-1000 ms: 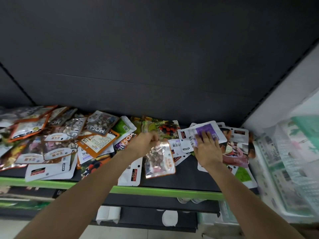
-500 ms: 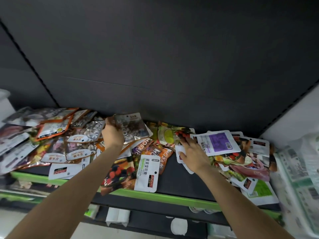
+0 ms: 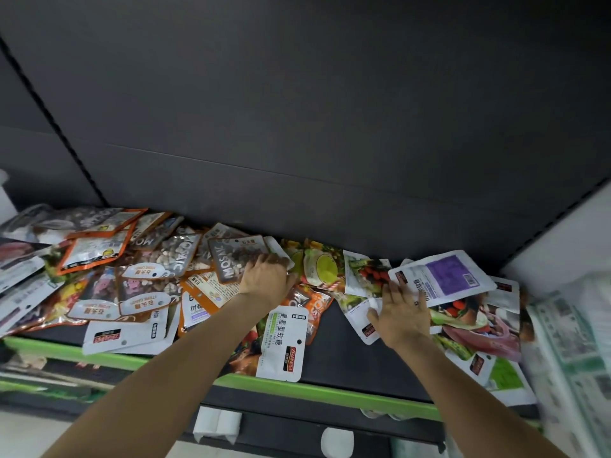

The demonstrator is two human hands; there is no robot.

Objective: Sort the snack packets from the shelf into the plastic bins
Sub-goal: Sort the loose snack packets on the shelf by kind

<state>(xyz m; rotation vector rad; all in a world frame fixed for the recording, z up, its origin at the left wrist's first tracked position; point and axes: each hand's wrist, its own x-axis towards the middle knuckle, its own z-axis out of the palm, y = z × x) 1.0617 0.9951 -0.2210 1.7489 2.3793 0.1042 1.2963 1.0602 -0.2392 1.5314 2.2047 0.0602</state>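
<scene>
Head view: a dark shelf (image 3: 347,345) with a green front lip (image 3: 330,393) carries a loose heap of snack packets along its back wall. A bare strip of shelf shows between the central heap and the right-hand heap, running from the lip back toward the wall, and it is the only open floor on the shelf. Several packets overhang the green lip.

The left hand (image 3: 264,279) has its fingers curled over the lower edge of a brown MOSAIC packet (image 3: 236,259), which shows pale nuggets through a clear window and lies on the pile near the wall. The right hand (image 3: 401,310) lies flat with fingers spread and straight, pressing on white packets, its fingertips just under a white packet with a purple panel (image 3: 443,279) and a barcode.

A second MOSAIC packet (image 3: 177,256) lies left of the first. In front, a white packet (image 3: 285,342) with black Chinese characters and a red-and-black logo hangs over the lip. An orange-edged packet (image 3: 94,251) sits at the far left. No bins are in view. At right, pale printed wrapping (image 3: 575,345) is blurred.
</scene>
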